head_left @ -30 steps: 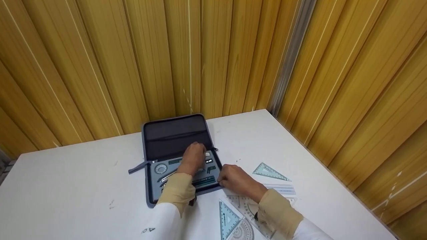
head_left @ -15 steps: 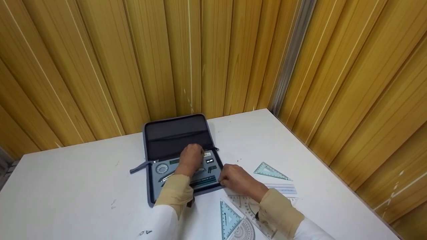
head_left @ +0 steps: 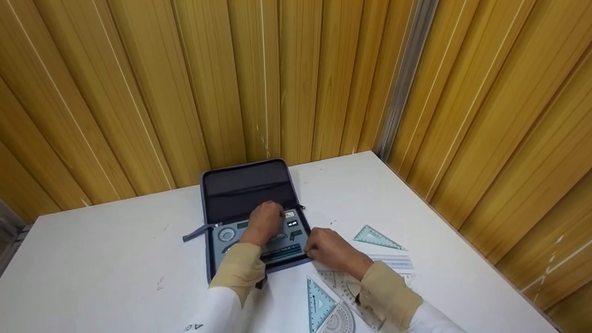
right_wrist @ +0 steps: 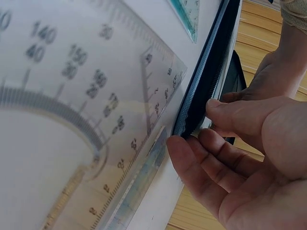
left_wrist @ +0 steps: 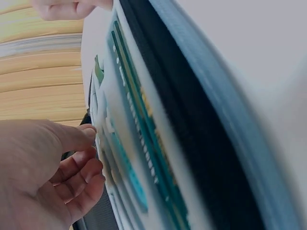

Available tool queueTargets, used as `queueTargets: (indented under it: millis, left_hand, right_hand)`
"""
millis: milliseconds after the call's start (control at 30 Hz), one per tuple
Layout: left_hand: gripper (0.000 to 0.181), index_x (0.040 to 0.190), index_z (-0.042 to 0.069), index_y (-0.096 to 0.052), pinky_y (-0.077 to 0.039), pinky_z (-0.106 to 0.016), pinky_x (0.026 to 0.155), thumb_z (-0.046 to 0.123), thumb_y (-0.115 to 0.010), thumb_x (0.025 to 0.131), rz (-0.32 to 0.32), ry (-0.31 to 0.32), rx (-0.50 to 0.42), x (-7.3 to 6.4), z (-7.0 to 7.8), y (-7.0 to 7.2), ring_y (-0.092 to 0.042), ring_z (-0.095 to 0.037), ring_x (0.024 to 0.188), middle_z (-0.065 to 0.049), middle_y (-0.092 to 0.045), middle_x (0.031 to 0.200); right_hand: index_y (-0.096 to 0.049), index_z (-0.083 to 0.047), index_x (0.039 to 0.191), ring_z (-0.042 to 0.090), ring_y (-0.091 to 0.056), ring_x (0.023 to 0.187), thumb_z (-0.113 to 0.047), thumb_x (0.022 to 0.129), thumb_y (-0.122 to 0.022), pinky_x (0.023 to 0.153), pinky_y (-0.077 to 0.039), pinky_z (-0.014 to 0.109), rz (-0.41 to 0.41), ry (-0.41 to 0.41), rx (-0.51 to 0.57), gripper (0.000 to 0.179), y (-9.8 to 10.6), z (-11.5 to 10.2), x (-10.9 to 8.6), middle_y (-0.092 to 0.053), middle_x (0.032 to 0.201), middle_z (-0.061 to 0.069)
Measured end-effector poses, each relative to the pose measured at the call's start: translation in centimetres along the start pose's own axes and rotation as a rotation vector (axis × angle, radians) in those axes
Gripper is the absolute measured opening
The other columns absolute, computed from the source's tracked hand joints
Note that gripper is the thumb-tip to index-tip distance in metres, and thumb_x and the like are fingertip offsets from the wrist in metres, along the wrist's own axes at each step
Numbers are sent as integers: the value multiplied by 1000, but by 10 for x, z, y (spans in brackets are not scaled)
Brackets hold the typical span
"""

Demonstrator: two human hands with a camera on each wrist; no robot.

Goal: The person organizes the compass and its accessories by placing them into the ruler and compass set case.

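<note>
A zip case lies unfolded on the white table, its grey tray holding drawing tools. My left hand is bent over the middle of the tray. In the left wrist view its curled fingers and thumb meet the tray's surface; whether anything is pinched there is hidden. Dark green pencils, a sharpener and a white eraser sit in the tray. My right hand grips the case's right front edge, thumb inside and fingers outside in the right wrist view.
Right of the case lie a set square, a clear ruler and a large clear protractor plate. Nearer are a second set square and a half-round protractor. Wood-patterned walls border the table.
My left hand has shifted slightly left, uncovering more of the eraser and sharpener. The right hand keeps its grip on the case edge. The whole view has drifted slightly.
</note>
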State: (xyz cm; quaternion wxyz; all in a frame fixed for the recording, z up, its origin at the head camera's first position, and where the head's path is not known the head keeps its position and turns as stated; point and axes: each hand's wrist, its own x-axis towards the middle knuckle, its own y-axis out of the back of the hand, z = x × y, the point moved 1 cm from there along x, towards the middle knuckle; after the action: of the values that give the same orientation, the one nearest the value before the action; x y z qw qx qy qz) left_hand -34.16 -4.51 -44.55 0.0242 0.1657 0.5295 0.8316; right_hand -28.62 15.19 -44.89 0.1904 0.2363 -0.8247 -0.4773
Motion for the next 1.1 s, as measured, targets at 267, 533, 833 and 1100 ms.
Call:
queueTargets:
  millis: [267,533,833,1100]
  left_hand:
    - [9,100,4,-78,-56,-44,85,7,-70,96,-106,-33,-11,-14,-4,27,-67,-24,93,-9,-70,99]
    - [13,107,4,-78,-58,-43,85,8,-71,96,-153,-108,-23,-40,-9,59,-67,-24,92,-8,-69,97]
    - [13,107,4,-78,-59,-41,83,6,-71,96,-176,-117,-26,-84,-22,84,-67,-20,88,-7,-71,98]
    - [14,104,8,-80,-60,-36,75,6,-78,90,-68,-175,35,-127,-22,99,-69,-19,85,-5,-73,96]
  right_hand:
    - [-81,-2,103,12,-63,91,0,91,-70,82,-57,30,-8,-20,11,16,2,-2,2,-67,98,1]
    - [-80,0,102,15,-65,91,3,90,-70,82,-57,31,11,11,16,17,3,0,3,-69,98,4]
    - [-80,0,103,16,-65,94,3,90,-70,85,-57,33,-5,-9,16,17,1,1,3,-68,100,4]
    - [-79,1,100,20,-66,94,4,89,-70,86,-57,37,22,32,16,15,-2,0,-1,-67,99,6]
